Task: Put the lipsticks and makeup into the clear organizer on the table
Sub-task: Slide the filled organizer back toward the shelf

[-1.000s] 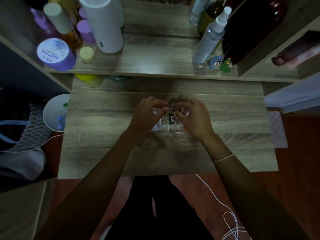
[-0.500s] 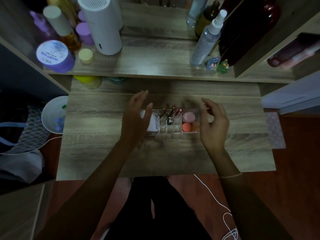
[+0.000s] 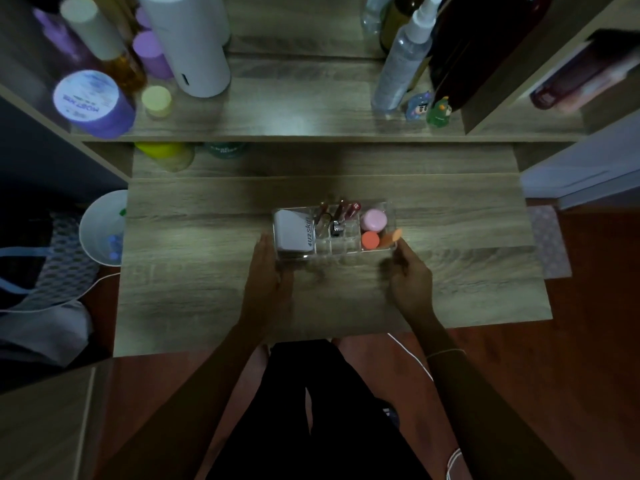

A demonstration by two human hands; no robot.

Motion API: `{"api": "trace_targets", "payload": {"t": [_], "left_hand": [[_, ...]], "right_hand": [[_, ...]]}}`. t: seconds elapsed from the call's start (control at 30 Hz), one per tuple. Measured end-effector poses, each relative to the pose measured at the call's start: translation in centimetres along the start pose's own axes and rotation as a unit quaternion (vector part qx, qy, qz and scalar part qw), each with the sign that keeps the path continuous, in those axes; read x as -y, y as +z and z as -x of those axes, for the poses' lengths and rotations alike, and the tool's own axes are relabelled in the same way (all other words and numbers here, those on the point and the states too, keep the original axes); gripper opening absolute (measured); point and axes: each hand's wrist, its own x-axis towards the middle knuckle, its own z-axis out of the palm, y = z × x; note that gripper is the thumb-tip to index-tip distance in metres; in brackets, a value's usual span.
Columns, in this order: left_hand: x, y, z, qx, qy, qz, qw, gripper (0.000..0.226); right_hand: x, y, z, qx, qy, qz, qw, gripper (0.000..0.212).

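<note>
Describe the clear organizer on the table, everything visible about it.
The clear organizer is a low rectangular tray, seemingly transparent plastic, split into compartments. It sits flat mid-table, long side toward the person. The left compartment holds a white tube; the middle cells hold upright lipsticks; the right holds a pink jar and orange pieces. The left hand and right hand flank its near corners; contact is unclear.

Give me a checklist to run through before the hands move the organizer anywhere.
1. Clear organizer flat on the table: ok.
2. White box seated in the left compartment: ok.
3. Lipsticks inside the middle slots: ok, though they lean.
4. Pink jar and orange jar in the right compartment: ok.
5. Makeup loose on the table: none seen, ok.
6. Left hand and right hand gripping the organizer: cannot tell; both sit at its near corners.
</note>
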Motion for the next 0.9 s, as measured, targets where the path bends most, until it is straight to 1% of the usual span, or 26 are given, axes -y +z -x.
{"api": "trace_targets", "payload": {"t": [0.1,0.17,0.23,0.3,0.37,0.4,0.5,0.57,0.67,0.77,0.9], "left_hand": [[-0.3,-0.3,-0.2,-0.008,0.048,-0.002,0.999,0.046],[-0.1,-0.4,-0.4,0.002,0.059,-0.02,0.998,0.046],[0.3,-0.8,-0.7,0.022,0.052,-0.052,0.997,0.051],[0.9,-1.0,-0.9,0.039,0.055,-0.092,0.993,0.056],[1.3,-1.3,-0.9,0.036,0.074,-0.138,0.987,0.06],[1.5,-1.3,-0.8,0.029,0.083,-0.159,0.983,0.063],[2.1,-1.3,-0.4,0.02,0.108,-0.211,0.971,0.066],[2.7,-0.9,0.0,0.037,0.115,-0.244,0.962,0.068],[3.5,-0.4,0.7,0.064,0.114,-0.286,0.949,0.068],[3.9,-0.1,0.9,0.071,0.111,-0.306,0.943,0.068],[4.0,0.1,0.5,0.07,0.116,-0.308,0.942,0.068]], "right_hand": [[-0.1,0.2,0.2,0.0,-0.004,0.005,1.0,0.052],[-0.1,0.2,0.4,0.006,-0.005,0.004,1.0,0.052],[-0.1,0.2,0.4,0.013,-0.008,0.012,1.0,0.056],[-0.1,0.2,0.3,0.002,-0.022,0.021,1.0,0.062],[-0.1,0.3,0.1,-0.004,-0.041,0.03,0.999,0.065],[-0.1,0.3,-0.1,0.002,-0.052,0.04,0.998,0.062],[-0.5,0.9,-0.4,0.019,-0.079,0.073,0.994,0.049],[-0.7,1.3,-0.3,0.022,-0.085,0.109,0.99,0.047],[-1.0,1.8,-0.1,0.031,-0.092,0.174,0.98,0.052],[-1.7,2.0,0.0,0.038,-0.095,0.23,0.968,0.057],[-2.2,2.1,-0.1,0.032,-0.085,0.262,0.961,0.06]]}}
